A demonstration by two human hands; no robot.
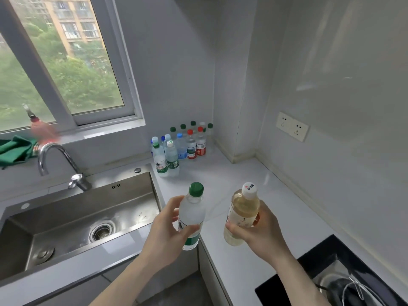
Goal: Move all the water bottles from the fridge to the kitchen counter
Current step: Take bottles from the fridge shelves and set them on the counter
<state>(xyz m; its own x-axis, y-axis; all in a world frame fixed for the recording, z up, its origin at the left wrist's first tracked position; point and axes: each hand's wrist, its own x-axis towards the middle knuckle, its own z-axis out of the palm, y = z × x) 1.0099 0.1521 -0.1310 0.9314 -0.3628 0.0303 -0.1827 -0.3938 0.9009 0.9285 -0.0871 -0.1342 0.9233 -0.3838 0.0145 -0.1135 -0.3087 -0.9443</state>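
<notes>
A person stands at a corner kitchen tabletop (254, 186), seen from above, with both forearms reaching forward. The left hand (170, 228) wraps its grip around a clear water bottle with a green cap (191, 215), held upright in the air near the tabletop's front edge. The right hand (262, 230) closes its grip around a pale yellow bottle with a white cap (241, 215), also upright and off the surface, just right of the first. Far back in the corner stands a tight cluster of bottles (181, 146) with green, red, blue and white caps. A steel sink (77, 219) lies to the left, with a curved tap (57, 160) behind it, and a dark hob (331, 272) sits near right.

The risk is likely in the landing: set down too close to the packed group, either bottle could knock neighbours over like skittles, and one placed near the left edge could roll into the sink.
</notes>
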